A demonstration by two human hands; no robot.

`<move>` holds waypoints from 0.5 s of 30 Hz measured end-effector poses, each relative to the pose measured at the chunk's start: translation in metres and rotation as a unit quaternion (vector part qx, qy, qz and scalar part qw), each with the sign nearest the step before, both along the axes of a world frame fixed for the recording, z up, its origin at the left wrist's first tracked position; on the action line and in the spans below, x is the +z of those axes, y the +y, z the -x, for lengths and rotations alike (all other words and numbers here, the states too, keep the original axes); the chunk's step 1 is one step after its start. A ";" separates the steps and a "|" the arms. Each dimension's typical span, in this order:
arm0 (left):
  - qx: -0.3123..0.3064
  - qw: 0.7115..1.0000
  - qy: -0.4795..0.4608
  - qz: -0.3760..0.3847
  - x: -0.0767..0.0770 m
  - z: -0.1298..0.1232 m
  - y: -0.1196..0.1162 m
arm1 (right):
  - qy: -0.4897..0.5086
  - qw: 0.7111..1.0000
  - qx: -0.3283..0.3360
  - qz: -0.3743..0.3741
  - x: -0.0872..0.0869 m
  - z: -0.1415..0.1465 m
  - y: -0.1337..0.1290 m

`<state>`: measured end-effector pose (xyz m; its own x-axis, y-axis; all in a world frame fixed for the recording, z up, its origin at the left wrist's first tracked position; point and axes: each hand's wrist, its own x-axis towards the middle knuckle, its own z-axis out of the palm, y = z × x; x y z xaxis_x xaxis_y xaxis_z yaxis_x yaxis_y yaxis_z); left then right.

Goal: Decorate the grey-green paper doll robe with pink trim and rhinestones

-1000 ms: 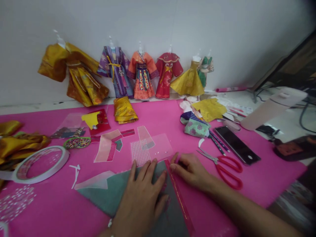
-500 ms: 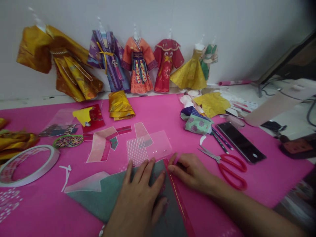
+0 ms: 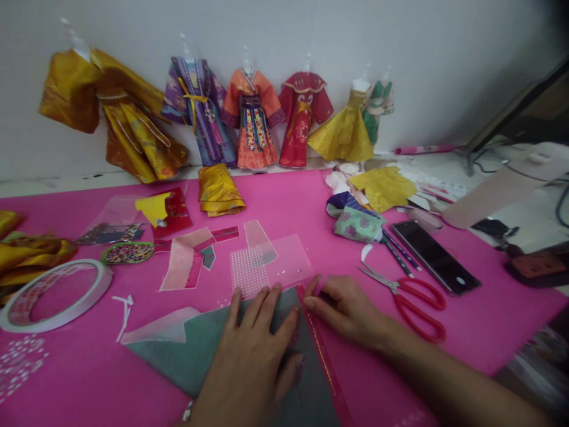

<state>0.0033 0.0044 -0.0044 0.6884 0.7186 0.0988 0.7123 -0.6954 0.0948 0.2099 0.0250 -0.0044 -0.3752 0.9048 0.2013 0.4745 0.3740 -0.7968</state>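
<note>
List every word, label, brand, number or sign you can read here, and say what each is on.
Readable text: none.
Red marks inside the tape roll: too blurred to read.
White spot on the phone: too small to tell if it bears text.
Markings on the pencils: too small to read.
</note>
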 end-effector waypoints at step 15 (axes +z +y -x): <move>-0.003 1.000 -0.009 -0.015 -0.003 0.001 0.000 | -0.001 1.000 0.005 0.001 -0.001 -0.001 0.001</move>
<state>0.0025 0.0042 -0.0078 0.6910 0.7107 0.1319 0.7062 -0.7027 0.0863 0.2107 0.0257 -0.0054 -0.3847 0.9013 0.1991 0.4727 0.3776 -0.7962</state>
